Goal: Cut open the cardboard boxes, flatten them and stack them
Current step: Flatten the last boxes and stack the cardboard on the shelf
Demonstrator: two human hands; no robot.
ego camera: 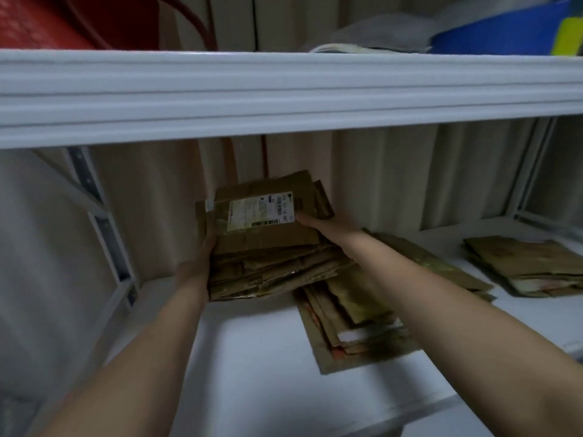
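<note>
A thick stack of flattened brown cardboard boxes is tilted up over the white shelf. Its top sheet carries a white shipping label. My left hand grips the stack's left edge, thumb on top. My right hand grips the right side, thumb on the label's corner and fingers hidden underneath. Under and to the right of the held stack lies another pile of flattened cardboard flat on the shelf.
A third flattened pile lies at the shelf's right end. The upper shelf's white front rail crosses overhead, with a red basket and a blue folder on it. A slotted metal upright stands at left.
</note>
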